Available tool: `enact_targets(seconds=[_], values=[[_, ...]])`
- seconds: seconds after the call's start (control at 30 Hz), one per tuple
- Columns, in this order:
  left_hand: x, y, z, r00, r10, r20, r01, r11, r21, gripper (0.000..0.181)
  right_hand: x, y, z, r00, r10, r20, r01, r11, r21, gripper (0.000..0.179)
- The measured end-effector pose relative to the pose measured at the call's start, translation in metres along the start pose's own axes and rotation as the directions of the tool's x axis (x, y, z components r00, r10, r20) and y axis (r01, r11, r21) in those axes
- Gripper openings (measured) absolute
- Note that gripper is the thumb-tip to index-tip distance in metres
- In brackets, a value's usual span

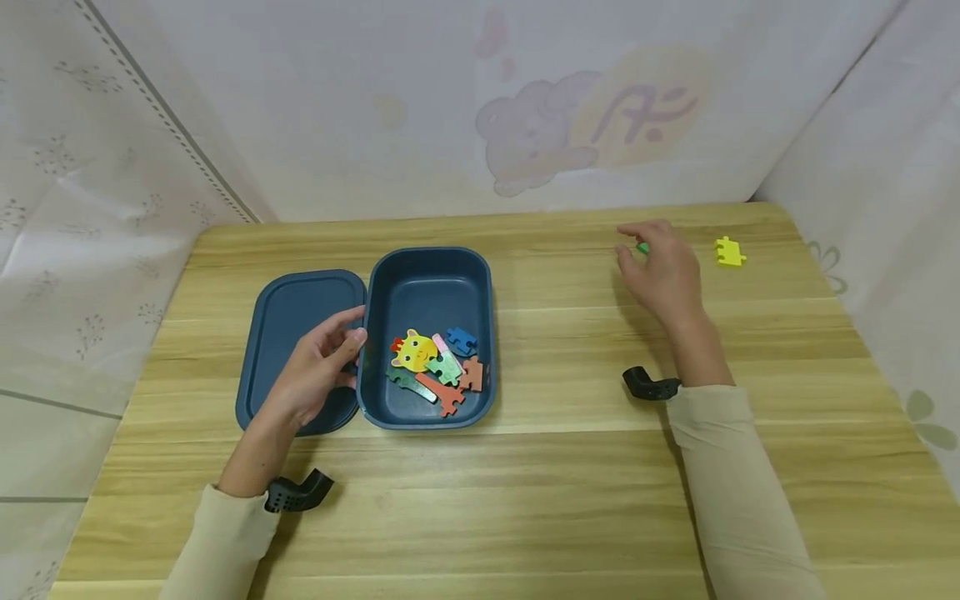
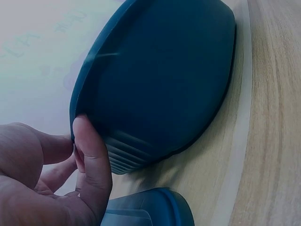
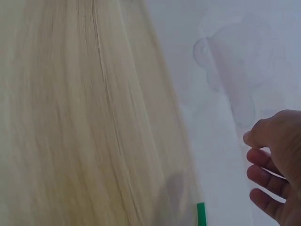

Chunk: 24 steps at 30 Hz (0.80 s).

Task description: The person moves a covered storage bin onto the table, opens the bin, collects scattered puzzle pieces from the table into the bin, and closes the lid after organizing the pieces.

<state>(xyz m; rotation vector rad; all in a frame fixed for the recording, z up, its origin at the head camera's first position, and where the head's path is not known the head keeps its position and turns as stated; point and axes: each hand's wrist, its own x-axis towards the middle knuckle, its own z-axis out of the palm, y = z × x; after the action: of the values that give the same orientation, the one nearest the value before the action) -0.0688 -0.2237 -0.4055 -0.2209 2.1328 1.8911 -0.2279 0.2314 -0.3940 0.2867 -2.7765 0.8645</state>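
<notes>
A dark blue plastic box (image 1: 427, 304) holds several puzzle pieces, among them a yellow giraffe-head piece (image 1: 415, 352), a blue piece (image 1: 461, 341) and an orange-red piece (image 1: 444, 394). My left hand (image 1: 318, 367) pinches the left rim of this box; in the left wrist view, its fingers (image 2: 91, 146) lie against the outer wall. At the back right, my right hand (image 1: 663, 271) hovers with loosely bent fingers over a green piece (image 1: 642, 247), mostly hidden by the hand. The right wrist view shows that green piece (image 3: 201, 214) apart from the fingertips.
A matching blue lid (image 1: 288, 325) lies left of the box, partly under my left forearm. One yellow puzzle piece (image 1: 729, 252) sits near the table's far right corner. Printed cloth (image 1: 420, 108) hangs behind the wooden table (image 1: 525, 500) and on both sides.
</notes>
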Motion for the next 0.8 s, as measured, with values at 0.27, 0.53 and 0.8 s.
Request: enact_targets(seconds=[0.27,0.53,0.8], values=[[0.001,0.0,0.001,1.0,-0.002,0.002,0.002,1.0,-0.006,0.057,0.002,0.024,-0.001,0.997,0.074,0.005,-0.074,0.997,-0.003,0.036],[0.0,0.0,-0.001,1.0,-0.001,0.002,0.001,1.0,0.002,0.057,0.001,0.037,-0.001,0.995,0.091,0.028,-0.09,0.995,-0.042,0.041],[-0.002,0.0,-0.002,1.0,-0.003,0.001,0.003,1.0,0.009,0.057,0.0,0.043,-0.001,0.986,0.119,0.113,-0.113,0.992,-0.063,0.042]])
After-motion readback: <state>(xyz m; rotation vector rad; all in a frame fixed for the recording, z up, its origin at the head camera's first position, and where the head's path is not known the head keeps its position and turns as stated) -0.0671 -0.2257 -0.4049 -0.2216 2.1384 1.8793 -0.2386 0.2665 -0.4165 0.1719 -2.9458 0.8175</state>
